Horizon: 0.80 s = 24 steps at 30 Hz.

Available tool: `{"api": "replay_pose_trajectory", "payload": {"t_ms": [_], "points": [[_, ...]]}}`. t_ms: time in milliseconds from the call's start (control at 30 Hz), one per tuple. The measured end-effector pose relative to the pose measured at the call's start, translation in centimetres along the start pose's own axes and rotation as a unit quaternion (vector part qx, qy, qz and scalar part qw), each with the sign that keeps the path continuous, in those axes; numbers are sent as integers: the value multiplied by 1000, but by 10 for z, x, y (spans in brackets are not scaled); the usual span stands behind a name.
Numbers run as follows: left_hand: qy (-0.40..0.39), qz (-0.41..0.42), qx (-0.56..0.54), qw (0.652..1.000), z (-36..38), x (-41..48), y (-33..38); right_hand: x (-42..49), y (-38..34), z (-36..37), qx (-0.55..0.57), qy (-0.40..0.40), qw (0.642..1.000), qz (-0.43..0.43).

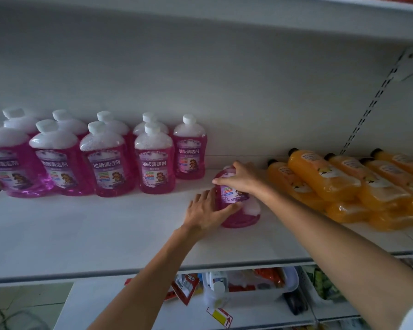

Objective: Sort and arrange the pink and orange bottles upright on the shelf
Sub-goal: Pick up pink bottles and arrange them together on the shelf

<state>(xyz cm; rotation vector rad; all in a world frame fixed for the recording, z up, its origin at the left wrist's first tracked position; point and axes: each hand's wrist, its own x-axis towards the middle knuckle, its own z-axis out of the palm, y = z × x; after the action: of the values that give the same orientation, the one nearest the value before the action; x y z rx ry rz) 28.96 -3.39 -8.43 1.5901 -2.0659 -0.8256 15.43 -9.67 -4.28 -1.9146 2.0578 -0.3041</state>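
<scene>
Bottle of pink floor cleaner is held tilted at the centre of the frame, its base on the white shelf. Its top is gripped by the right hand, and its lower side is clasped between thumb and fingers of the left hand. Upright pink bottles are grouped at left. Orange bottles are piled lying down at right.
</scene>
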Motion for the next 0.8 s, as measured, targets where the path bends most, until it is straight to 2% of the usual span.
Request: {"api": "replay_pose_trajectory", "payload": {"t_ms": [100,233,333,400,467,567,667,800], "points": [[-37,-10,-56,998,-6,4,-2,-2,-2,4,109,-13,994,-1],[-53,11,-199,979,-15,-2,-5,-3,8,3,251,-22,968,-13],[-29,49,-302,951,-12,-5,-13,-13,11,6,310,33,948,-59],[7,70,-352,933,-8,-7,-19,-26,5,5,310,88,938,-125],[48,84,-360,928,-5,-8,-24,-37,-4,2,309,133,924,-182],[115,99,-368,918,-2,-10,-28,-46,-15,-4,278,158,923,-216],[185,110,-294,931,-2,-11,-29,-49,-20,-6,273,159,921,-228],[206,118,-259,936,-4,-12,-30,-47,-22,-7,245,171,923,-241]]}}
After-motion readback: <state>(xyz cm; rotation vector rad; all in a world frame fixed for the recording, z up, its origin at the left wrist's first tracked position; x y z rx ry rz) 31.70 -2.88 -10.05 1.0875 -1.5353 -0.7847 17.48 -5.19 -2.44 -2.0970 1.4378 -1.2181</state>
